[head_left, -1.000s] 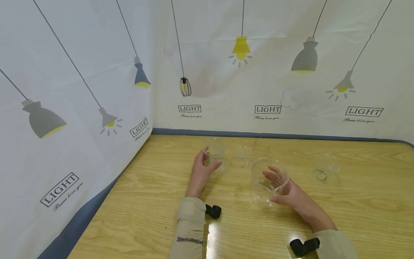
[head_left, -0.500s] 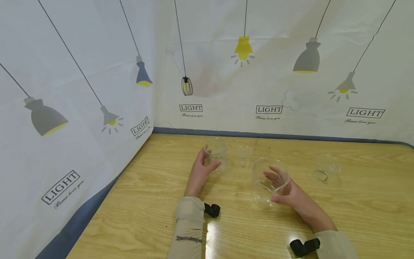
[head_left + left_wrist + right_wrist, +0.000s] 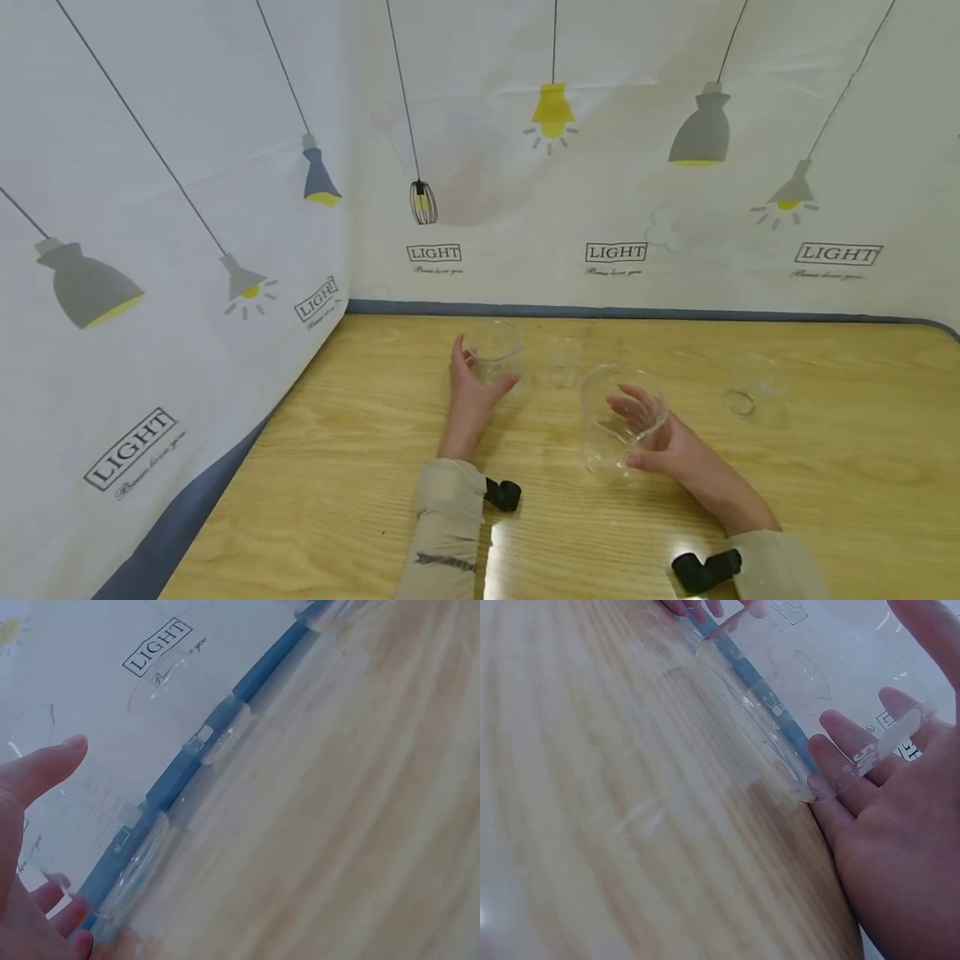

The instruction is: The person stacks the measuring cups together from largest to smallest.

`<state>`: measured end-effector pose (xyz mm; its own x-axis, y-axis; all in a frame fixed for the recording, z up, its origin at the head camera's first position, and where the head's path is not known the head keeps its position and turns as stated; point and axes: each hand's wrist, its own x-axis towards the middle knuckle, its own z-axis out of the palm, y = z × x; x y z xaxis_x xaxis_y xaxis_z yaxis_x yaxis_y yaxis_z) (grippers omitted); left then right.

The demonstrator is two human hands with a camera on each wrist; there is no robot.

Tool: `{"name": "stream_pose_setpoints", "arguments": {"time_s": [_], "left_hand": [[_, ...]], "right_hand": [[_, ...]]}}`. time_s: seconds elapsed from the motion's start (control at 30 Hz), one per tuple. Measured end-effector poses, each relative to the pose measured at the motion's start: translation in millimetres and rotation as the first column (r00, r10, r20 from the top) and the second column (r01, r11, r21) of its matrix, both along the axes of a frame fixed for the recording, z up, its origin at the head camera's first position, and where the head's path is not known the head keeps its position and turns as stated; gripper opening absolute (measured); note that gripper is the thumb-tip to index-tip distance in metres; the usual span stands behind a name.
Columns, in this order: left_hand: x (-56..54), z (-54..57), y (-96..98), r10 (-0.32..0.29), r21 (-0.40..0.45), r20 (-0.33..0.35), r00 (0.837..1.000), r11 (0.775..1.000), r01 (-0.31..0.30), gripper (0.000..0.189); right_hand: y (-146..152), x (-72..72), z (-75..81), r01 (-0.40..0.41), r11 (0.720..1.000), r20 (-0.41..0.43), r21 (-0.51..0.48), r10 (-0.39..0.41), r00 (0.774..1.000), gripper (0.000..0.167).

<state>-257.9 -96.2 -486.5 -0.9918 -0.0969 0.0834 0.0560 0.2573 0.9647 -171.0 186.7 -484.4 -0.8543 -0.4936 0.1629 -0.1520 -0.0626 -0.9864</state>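
A large clear beaker (image 3: pixel 609 421) with white print near one edge stands on the wooden table. My right hand (image 3: pixel 678 454) grips it from the right, thumb on the near side; through the glass its fingers (image 3: pixel 847 739) show in the right wrist view. Farther back on the left is a smaller clear beaker (image 3: pixel 497 357). Around its left side my left hand (image 3: pixel 472 400) is spread, thumb (image 3: pixel 46 769) straight and apart from the glass in the left wrist view. Its fingertips lie close by the beaker's lower edge.
A small clear beaker (image 3: pixel 562 365) stands between the two, toward the back. To the right is another clear glass vessel (image 3: pixel 740 403), its round outline faint. White sheets (image 3: pixel 510 275) printed with lamps rise behind the table (image 3: pixel 337 500) and along its left.
The left hand's fingers have shifted slightly left, away from the smaller beaker, and its thumb and fingers are wider apart. The right hand and large beaker hold still. The head view swings slightly.
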Motion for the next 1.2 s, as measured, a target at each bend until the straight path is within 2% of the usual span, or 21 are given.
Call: {"name": "stream_pose_setpoints", "arguments": {"time_s": [0.17, 0.3, 0.47, 0.57, 0.7, 0.93, 1.03, 1.2], "left_hand": [[-0.4, 0.2, 7.3, 0.068, -0.018, -0.054, 0.996, 0.997, -0.069, 0.105], [0.3, 1.1, 12.6, 0.087, -0.003, -0.048, 0.995, 0.996, -0.087, 0.107], [-0.3, 1.2, 20.0, 0.112, -0.052, -0.054, 0.992, 0.992, -0.115, 0.108], [-0.5, 1.5, 23.6, 0.122, -0.072, -0.073, 0.990, 0.989, -0.127, 0.107], [1.1, 4.4, 25.8, 0.137, -0.048, -0.098, 0.986, 0.989, -0.142, 0.102], [2.4, 5.9, 22.6, 0.103, -0.025, -0.077, 0.992, 0.994, -0.105, 0.087], [2.5, 4.7, 19.5, 0.082, -0.021, -0.077, 0.994, 0.996, -0.083, 0.090], [1.2, 3.5, 9.7, 0.012, 0.042, -0.065, 0.998, 0.999, -0.009, 0.095]], "right_hand": [[0.8, 0.1, 0.3, 0.004, 0.999, 0.023, 0.038, -0.005, 1.000, 0.076], [0.8, -1.8, -1.4, -0.002, 1.000, -0.012, 0.015, 0.002, 1.000, 0.078], [1.4, -4.0, -4.9, -0.005, 1.000, -0.056, 0.005, 0.005, 0.998, 0.079], [1.6, -3.7, -4.9, -0.001, 1.000, -0.046, 0.011, 0.001, 0.999, 0.080], [1.1, -2.3, -2.6, 0.000, 1.000, -0.021, 0.008, 0.000, 1.000, 0.079], [1.0, 0.0, -0.3, -0.004, 1.000, 0.017, -0.003, 0.004, 1.000, 0.078], [1.2, 0.0, -0.7, -0.002, 1.000, 0.020, 0.003, 0.002, 1.000, 0.077], [0.6, 0.8, -0.3, 0.001, 1.000, 0.019, 0.006, -0.001, 1.000, 0.077]]}}
